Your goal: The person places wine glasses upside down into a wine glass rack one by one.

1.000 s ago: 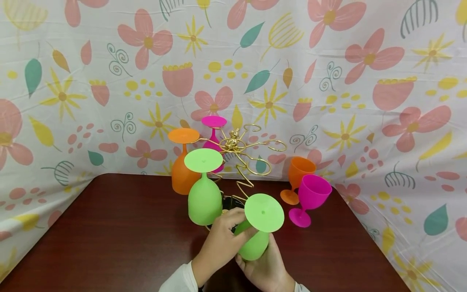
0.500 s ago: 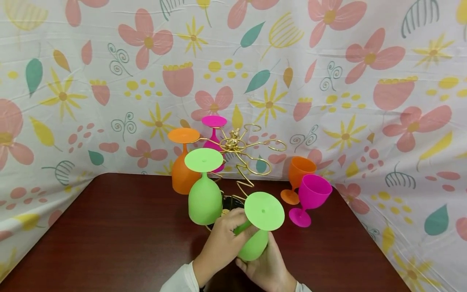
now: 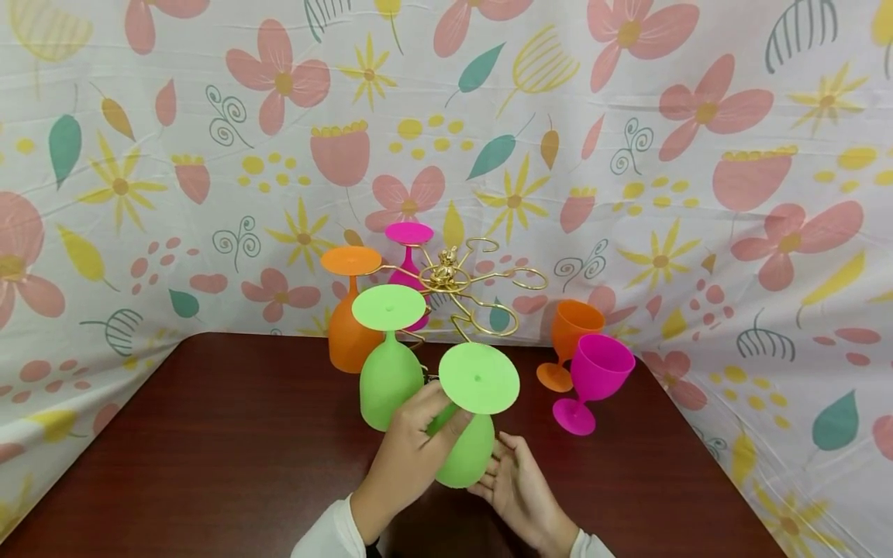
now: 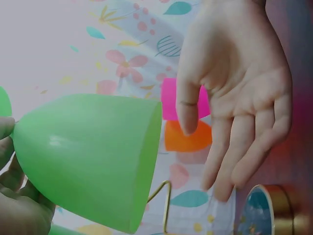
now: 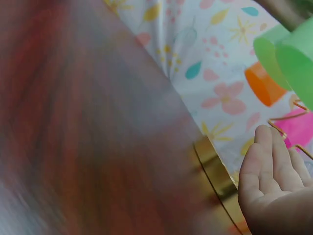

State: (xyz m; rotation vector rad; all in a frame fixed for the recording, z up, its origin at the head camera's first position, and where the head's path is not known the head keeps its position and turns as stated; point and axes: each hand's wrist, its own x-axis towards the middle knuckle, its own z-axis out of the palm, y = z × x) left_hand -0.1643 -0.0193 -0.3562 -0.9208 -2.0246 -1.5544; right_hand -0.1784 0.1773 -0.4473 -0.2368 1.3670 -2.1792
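Observation:
My left hand (image 3: 403, 449) pinches the stem of a light green goblet (image 3: 469, 456), held upside down with its round foot on top. To the right of its bowl is my right hand (image 3: 522, 492), palm turned in and fingers loosely extended. In the left wrist view a gap shows between the goblet's rim (image 4: 146, 169) and the right hand (image 4: 239, 88), which holds nothing. Just behind stands a gold wire rack (image 3: 446, 280) with looped arms. From its left side hang another green goblet (image 3: 391, 384), an orange goblet (image 3: 351, 335) and a pink goblet (image 3: 409, 232), all inverted.
An orange goblet (image 3: 577, 325) and a pink goblet (image 3: 601, 368) stand upright at the right of the dark wooden table (image 3: 230, 449). The rack's round gold-rimmed base (image 5: 215, 171) appears in the right wrist view. A flowered cloth (image 3: 446, 116) hangs behind the table.
The left hand has moved the green goblet left and slightly up, closer to the hanging green one. My right hand has come off its bowl and opened beside it.

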